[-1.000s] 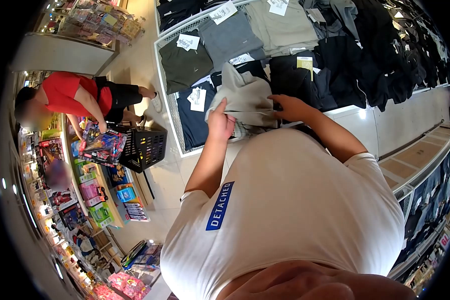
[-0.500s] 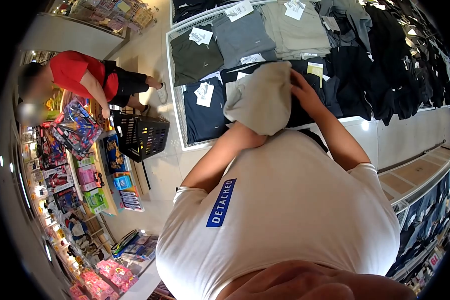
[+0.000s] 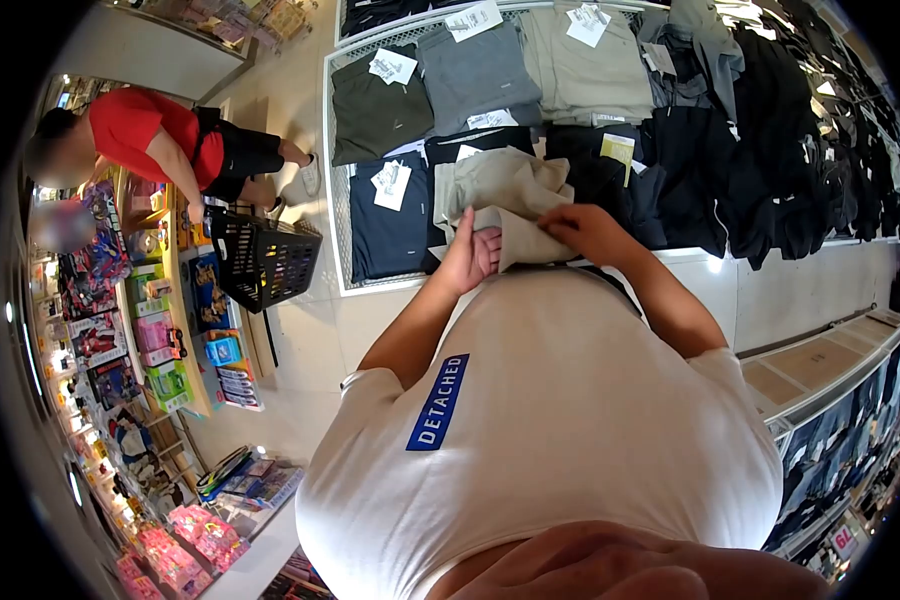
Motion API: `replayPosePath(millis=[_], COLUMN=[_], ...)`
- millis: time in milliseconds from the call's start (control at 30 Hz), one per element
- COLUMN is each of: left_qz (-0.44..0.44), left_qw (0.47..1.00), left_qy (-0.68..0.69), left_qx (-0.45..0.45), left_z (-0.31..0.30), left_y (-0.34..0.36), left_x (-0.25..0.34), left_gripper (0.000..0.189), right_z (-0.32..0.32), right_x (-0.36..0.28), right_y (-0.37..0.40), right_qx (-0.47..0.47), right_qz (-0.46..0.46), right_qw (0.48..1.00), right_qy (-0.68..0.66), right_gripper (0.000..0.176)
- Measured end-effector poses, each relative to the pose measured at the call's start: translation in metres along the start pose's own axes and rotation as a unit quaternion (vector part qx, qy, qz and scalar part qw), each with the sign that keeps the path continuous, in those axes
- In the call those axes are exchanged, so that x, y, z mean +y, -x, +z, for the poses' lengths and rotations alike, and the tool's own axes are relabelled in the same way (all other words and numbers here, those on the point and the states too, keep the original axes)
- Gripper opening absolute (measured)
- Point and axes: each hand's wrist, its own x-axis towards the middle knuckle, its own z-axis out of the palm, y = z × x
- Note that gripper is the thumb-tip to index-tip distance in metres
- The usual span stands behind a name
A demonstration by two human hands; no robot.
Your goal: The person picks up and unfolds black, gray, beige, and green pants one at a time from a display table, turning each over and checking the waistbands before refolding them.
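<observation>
A crumpled beige garment (image 3: 515, 190) lies at the front edge of the display, close against my body. On its left side my left hand (image 3: 473, 252) is palm up, fingers curled at the cloth's edge; whether they grip it is unclear. From the right, my right hand (image 3: 580, 230) pinches a fold of the same garment. Dark navy folded trousers (image 3: 390, 225) with a white tag lie to the left. Behind are folded olive (image 3: 380, 110), grey (image 3: 478, 75) and beige trousers (image 3: 588, 65), also tagged.
A person in a red top (image 3: 130, 130) stands at the left by toy shelves, beside a black basket (image 3: 265, 260). Black garments (image 3: 695, 170) fill the right of the white mesh-edged display (image 3: 338, 200). Another rack with jeans (image 3: 850, 430) is at the lower right.
The beige garment has come down lower and opened into loose folds. My left hand, hidden beneath it before, now shows at its left edge. My right hand has moved down and left.
</observation>
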Motion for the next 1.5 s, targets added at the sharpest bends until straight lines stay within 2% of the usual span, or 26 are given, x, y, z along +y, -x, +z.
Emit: replayPosePath(millis=[33,100,167,200,233,300,333,367,400,433,500,533,567,633,667,700,733,767,833,900,967,1033,1167,1267,1367,1500], left_qz=[-0.075,-0.068,-0.005,0.044,0.021,0.094,0.179,0.263,0.338,0.341,0.402,0.412,0.375,0.396,0.351,0.305,0.339,0.338,0.155,0.148,0.132,0.147,0.131,0.136,0.128,0.148], left_qw=[0.991,0.987,0.982,0.982,0.977,0.966,0.956,0.938,0.928,0.928,0.865,0.825,0.808,0.787,0.786,0.78,0.784,0.786,0.893,0.915,0.949,0.956,0.97,0.968,0.959,0.962], left_qy=[0.112,0.14,0.156,0.103,0.119,0.115,0.094,0.072,0.045,0.041,-0.236,-0.343,-0.412,-0.451,-0.5,-0.545,-0.52,-0.518,-0.423,-0.373,-0.282,-0.237,-0.129,-0.099,-0.087,-0.088], left_qx=[-0.002,0.029,0.104,0.153,0.178,0.211,0.212,0.212,0.151,0.147,0.184,0.179,0.194,0.142,0.096,0.051,0.005,0.01,0.011,0.028,0.04,0.092,0.162,0.186,0.238,0.21], left_z=[0.015,0.025,0.011,-0.011,-0.014,0.006,0.036,0.067,0.083,0.107,0.158,0.167,0.19,0.224,0.223,0.219,0.229,0.236,0.245,0.241,0.244,0.254,0.257,0.256,0.272,0.265], left_y=[0.008,0.011,-0.012,-0.032,-0.042,-0.051,-0.047,-0.043,-0.045,-0.044,-0.034,-0.035,-0.031,-0.038,-0.047,-0.056,-0.063,-0.065,-0.067,-0.077,-0.08,-0.08,-0.081,-0.078,-0.072,-0.074], left_x=[0.009,0.014,0.016,0.014,0.026,0.054,0.067,0.079,0.084,0.087,0.08,0.069,0.057,0.026,0.012,-0.004,-0.02,-0.03,-0.047,-0.057,-0.062,-0.073,-0.085,-0.093,-0.094,-0.103], left_gripper=[0.077,0.071,0.063,0.052,0.044,0.036,0.035,0.034,0.03,0.03,0.025,0.021,0.022,0.028,0.037,0.047,0.047,0.047,0.044,0.037,0.03,0.024,0.019,0.016,0.015,0.017], right_z=[-0.008,-0.023,-0.035,-0.042,-0.05,-0.068,-0.077,-0.087,-0.096,-0.104,-0.121,-0.13,-0.137,-0.146,-0.153,-0.157,-0.16,-0.166,-0.166,-0.161,-0.161,-0.158,-0.151,-0.152,-0.156,-0.156], right_x=[-0.015,-0.038,-0.048,-0.049,-0.046,-0.034,-0.026,-0.016,-0.005,0.007,0.027,0.029,0.03,0.032,0.034,0.034,0.031,0.032,0.056,0.074,0.078,0.084,0.086,0.088,0.084,0.089], right_y=[0.011,0.034,0.048,0.053,0.056,0.059,0.06,0.061,0.063,0.064,0.066,0.067,0.066,0.063,0.06,0.058,0.053,0.049,0.047,0.049,0.05,0.052,0.063,0.07,0.075,0.078], right_qx=[-0.005,-0.136,-0.175,-0.211,-0.21,-0.164,-0.164,-0.085,-0.003,0.001,0.218,0.216,0.224,0.161,0.11,0.109,0.055,-0.001,-0.034,-0.04,-0.073,-0.069,-0.099,-0.098,-0.092,-0.088], right_qz=[-0.002,-0.07,-0.05,-0.029,-0.03,-0.011,-0.013,0.031,0.073,0.069,0.011,0.022,0.022,0.021,0.032,0.038,0.094,0.147,0.108,0.002,0.01,-0.027,-0.004,-0.052,-0.045,-0.056], right_qw=[1.0,0.987,0.982,0.976,0.977,0.986,0.986,0.994,0.994,0.994,0.967,0.974,0.972,0.983,0.98,0.979,0.987,0.987,0.993,0.999,0.997,0.996,0.984,0.992,0.994,0.994], right_qy=[0.003,-0.045,-0.041,-0.036,-0.035,0.024,0.025,0.056,0.085,0.085,0.131,0.069,0.068,-0.081,-0.164,-0.168,-0.119,-0.066,-0.029,0.016,0.029,-0.043,-0.147,-0.056,-0.044,-0.024], right_gripper=[0.021,0.019,0.019,0.019,0.019,0.019,0.019,0.019,0.02,0.02,0.023,0.028,0.028,0.029,0.03,0.03,0.029,0.028,0.028,0.028,0.028,0.028,0.035,0.038,0.037,0.035])
